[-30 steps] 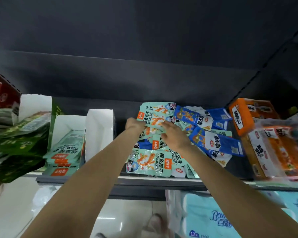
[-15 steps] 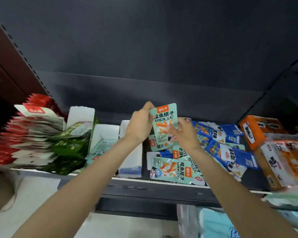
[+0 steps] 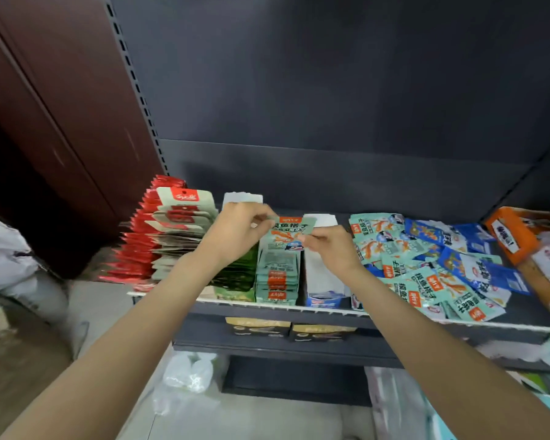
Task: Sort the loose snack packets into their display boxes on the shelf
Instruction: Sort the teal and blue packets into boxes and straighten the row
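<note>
Mint-green packets (image 3: 288,231) — orange labels; blue packets (image 3: 451,258); red packets (image 3: 134,249).

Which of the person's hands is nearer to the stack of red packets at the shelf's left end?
Left. The left hand is just right of the red packets, pinching the mint packet. The right hand pinches that packet's far side, further away.

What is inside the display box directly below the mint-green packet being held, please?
Both hands, left hand and right hand, pinch the mint-green packet above the display box. Inside it lies a row of matching mint packets; the box's floor is covered.
</note>
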Demonstrator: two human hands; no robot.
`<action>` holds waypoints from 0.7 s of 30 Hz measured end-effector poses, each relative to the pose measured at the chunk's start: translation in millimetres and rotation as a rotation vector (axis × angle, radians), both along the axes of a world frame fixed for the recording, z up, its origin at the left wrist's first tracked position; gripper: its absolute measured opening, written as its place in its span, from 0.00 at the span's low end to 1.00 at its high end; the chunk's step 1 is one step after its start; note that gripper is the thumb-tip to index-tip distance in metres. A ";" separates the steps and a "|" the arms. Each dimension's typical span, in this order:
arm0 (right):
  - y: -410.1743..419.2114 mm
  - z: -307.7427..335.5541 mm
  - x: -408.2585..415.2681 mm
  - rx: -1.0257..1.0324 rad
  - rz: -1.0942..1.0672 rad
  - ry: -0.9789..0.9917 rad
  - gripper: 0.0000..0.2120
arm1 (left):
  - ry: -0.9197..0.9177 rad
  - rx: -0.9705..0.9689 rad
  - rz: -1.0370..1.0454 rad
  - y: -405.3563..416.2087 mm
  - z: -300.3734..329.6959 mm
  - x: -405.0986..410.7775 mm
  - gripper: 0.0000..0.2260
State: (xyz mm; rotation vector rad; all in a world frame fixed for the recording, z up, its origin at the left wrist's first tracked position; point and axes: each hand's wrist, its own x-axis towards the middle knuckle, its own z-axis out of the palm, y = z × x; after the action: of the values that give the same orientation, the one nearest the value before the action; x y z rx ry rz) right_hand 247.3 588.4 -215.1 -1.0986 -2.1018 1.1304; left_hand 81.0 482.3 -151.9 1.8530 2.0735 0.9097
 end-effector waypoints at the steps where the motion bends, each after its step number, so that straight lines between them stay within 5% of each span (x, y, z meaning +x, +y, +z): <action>1: -3.4 -2.5 -0.8 -0.014 -0.010 -0.025 0.22 | 0.026 -0.018 -0.011 -2.6 -2.2 -2.6 0.08; 5: -9.6 -9.7 -2.5 -0.069 0.006 -0.066 0.12 | 0.235 -0.109 -0.121 -9.1 -10.9 -8.5 0.09; 9: -10.6 -11.5 -7.5 -0.034 0.029 -0.167 0.15 | 0.358 -0.058 -0.141 -9.9 -3.9 -13.7 0.10; 16: -12.8 -10.3 -8.6 0.041 0.179 -0.361 0.16 | 0.747 -0.272 -0.213 -5.0 -20.8 -2.0 0.14; 21: 4.5 -7.9 16.6 0.055 0.104 -0.219 0.17 | 0.608 -0.322 -0.182 10.8 -26.8 19.8 0.16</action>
State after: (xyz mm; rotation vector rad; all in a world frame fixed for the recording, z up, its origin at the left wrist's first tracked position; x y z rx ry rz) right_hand 263.9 592.9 -223.0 -1.1445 -2.3686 1.0322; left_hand 100.7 493.2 -178.7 2.2615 2.1275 -0.0573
